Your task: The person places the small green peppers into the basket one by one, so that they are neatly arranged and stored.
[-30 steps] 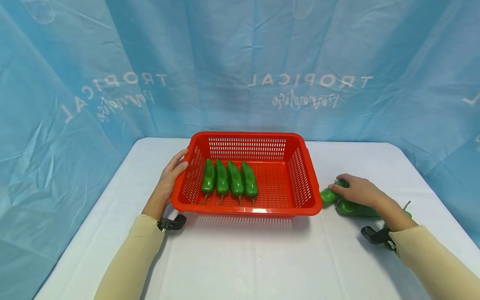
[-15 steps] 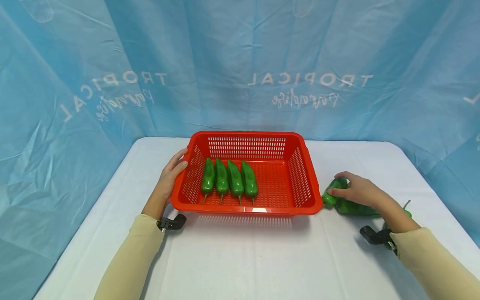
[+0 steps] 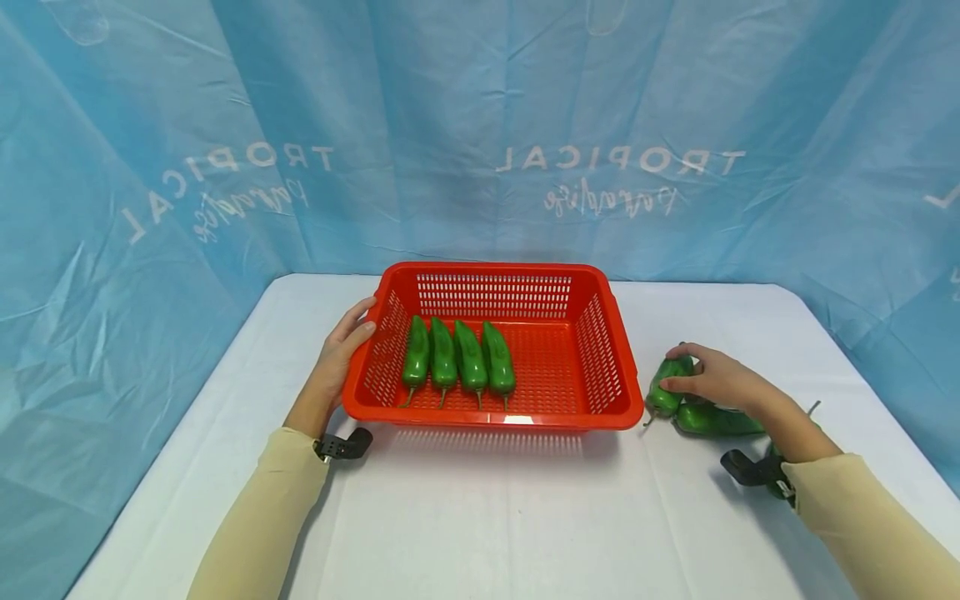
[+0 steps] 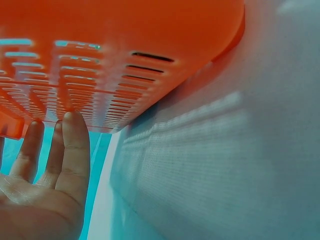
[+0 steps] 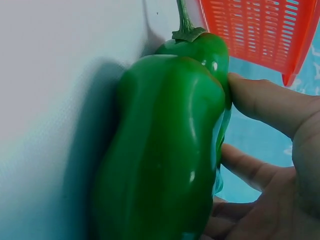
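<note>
1. Head view: my right hand (image 3: 720, 379) has a green pepper (image 3: 662, 400) pinched between thumb and fingers, just right of the red basket (image 3: 491, 419), stem end toward me. Can't tell if it's fully off the table (image 3: 465, 517). Another pepper (image 3: 716, 421) lies right beside it. My left hand (image 3: 337, 358) is at the basket's left side, fingers on the rim, and four peppers in a row (image 3: 471, 358) sit in the basket's left part.

2. Left wrist view: just my fingers, pretty straight, tips up against the slotted wall from outside. No pepper in that hand.

3. Right wrist view: thumb on the held one near the stem cap, fingers lower down, other pepper big in front. Skin's super glossy, so I'd guess slippery, plus light and fairly stiff. I'd hold it round the fat body and leave the skinny stem alone, looks like the fragile bit.
</note>
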